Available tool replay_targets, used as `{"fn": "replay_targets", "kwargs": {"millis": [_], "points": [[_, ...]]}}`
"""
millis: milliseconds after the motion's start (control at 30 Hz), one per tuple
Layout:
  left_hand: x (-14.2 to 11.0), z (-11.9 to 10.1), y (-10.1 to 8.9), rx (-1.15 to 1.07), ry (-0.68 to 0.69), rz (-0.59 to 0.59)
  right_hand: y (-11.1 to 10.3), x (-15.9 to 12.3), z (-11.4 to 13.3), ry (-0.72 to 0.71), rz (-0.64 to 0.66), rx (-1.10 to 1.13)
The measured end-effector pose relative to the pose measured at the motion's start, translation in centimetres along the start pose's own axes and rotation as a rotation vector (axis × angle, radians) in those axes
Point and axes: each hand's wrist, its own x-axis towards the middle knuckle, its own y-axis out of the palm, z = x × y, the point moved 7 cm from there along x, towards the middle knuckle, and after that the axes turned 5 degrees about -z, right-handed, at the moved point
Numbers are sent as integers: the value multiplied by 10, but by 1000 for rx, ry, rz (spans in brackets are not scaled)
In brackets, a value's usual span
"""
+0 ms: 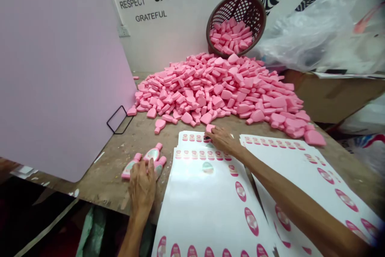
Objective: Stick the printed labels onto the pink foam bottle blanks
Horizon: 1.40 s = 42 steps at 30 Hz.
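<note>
My left hand (142,185) is at the table's near edge, its fingers curled on one of a small group of pink bottles. That labelled pink bottle (161,162) is partly hidden by the fingers. Beside it lie another labelled bottle (153,153) and a third one (130,168), both flat. My right hand (223,141) reaches over the top of the left stack of sticker sheets (192,197), fingers closed around a plain pink bottle (209,128). Most of that bottle's lower part is covered by the fingers. Pink-and-white stickers line the sheet's top, right and bottom edges.
A large heap of pink bottles (210,88) spreads across the back, below a tipped brown basket (216,16). A second sticker-sheet stack (276,160) lies under my right forearm. A pale panel (60,68) stands left. A cardboard box (333,96) and plastic bags (306,32) are at right.
</note>
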Motion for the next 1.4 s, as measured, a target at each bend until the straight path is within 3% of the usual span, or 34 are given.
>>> {"fn": "replay_targets", "kwargs": {"millis": [100, 167, 267, 367, 433, 533, 633, 700, 1100, 1400], "points": [[-4, -26, -13, -25, 147, -159, -8, 7, 16, -34, 26, 27], [-13, -58, -5, -206, 239, -80, -25, -1, 30, -11, -10, 41], [-37, -109, 19, -599, 251, 218, -44, -29, 53, 146, -5, 283], [-66, -140, 49, -925, 52, 631, -38, -64, 69, 321, 109, 647], [-78, -139, 62, -1035, -142, 757, -33, -81, 66, 357, 96, 677], [-78, -119, 73, -1048, -320, 685, -26, -98, 47, 315, -32, 390], [-74, -106, 82, -979, -313, 639, -16, -108, 39, 210, -98, 63], [-74, -103, 88, -950, -301, 640, -10, -111, 39, 173, -115, -13], [-77, -102, 101, -970, -295, 693, -2, -111, 39, 144, -106, -76], [-78, -102, 98, -994, -276, 714, -4, -109, 46, 100, -139, -73]]}}
